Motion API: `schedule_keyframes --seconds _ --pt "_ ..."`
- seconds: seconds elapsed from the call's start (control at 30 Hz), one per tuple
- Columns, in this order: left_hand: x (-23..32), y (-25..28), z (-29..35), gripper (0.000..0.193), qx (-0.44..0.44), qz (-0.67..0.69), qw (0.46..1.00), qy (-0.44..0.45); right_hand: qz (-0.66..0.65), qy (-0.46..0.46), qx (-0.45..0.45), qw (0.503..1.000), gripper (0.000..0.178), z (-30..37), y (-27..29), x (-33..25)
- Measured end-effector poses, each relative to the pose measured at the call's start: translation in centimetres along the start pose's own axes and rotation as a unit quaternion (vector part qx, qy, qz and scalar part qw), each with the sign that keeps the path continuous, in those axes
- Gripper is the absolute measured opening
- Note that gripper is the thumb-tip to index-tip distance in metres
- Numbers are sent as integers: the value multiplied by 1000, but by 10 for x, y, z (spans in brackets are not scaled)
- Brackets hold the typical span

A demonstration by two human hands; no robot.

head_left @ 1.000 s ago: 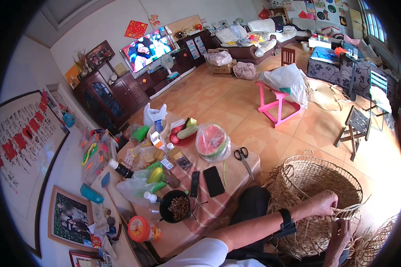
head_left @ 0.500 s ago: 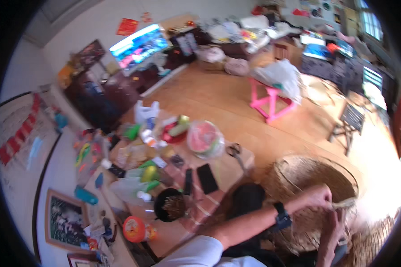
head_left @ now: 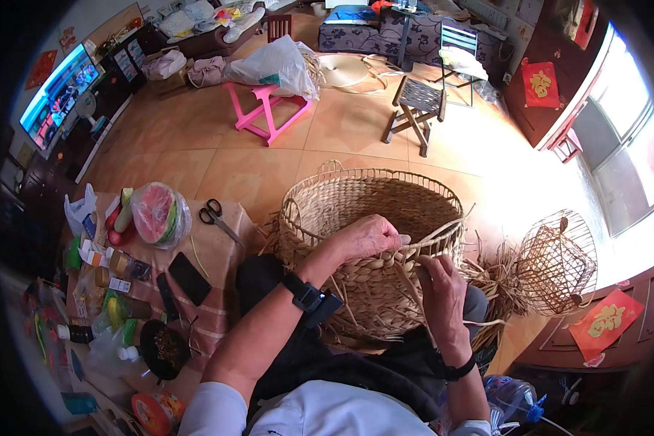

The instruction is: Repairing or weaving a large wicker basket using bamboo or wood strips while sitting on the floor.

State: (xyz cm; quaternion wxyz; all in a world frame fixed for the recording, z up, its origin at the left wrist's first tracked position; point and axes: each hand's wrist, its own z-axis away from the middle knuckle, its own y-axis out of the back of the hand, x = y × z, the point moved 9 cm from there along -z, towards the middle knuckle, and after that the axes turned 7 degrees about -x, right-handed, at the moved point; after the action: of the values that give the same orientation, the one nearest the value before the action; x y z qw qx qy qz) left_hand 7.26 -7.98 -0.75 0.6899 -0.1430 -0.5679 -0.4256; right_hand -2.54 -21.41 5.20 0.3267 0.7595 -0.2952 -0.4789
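A large round basket (head_left: 374, 305) of woven tan plant fibre stands between my knees, with a ring of bare uprights along its rim. My left hand (head_left: 367, 238) reaches over the near rim, fingers closed on a pale fibre strand (head_left: 405, 239). Just to its right, my right hand (head_left: 443, 291) is held outside the wall, its thumb and fingers pinched together on a flat strand (head_left: 411, 285) that hangs down the basket's side. Loose strand ends stick out at the rim and lower wall. Part of the rim is hidden behind my left hand.
A bundle of dry fibre (head_left: 490, 291) and an open frame basket (head_left: 559, 261) are at the right. Scissors (head_left: 221, 218), a phone (head_left: 189, 278) and wrapped watermelon (head_left: 160, 213) lie on the left table. Farther off stand a pink stool (head_left: 269, 116) and a folding stool (head_left: 417, 109).
My view has swung to the right, bringing the basket to the middle. Both hands stay at the near rim; the right hand now shows more clearly, pinching a strand.
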Motion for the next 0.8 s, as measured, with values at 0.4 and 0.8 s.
schedule_keyframes --seconds 0.4,0.8 --pt "-11 -18 -35 51 -68 -101 991 -58 90 52 -11 995 24 -3 -21 0" --pt "18 -10 11 35 87 -141 970 -178 -68 58 -11 996 12 23 -8 24"
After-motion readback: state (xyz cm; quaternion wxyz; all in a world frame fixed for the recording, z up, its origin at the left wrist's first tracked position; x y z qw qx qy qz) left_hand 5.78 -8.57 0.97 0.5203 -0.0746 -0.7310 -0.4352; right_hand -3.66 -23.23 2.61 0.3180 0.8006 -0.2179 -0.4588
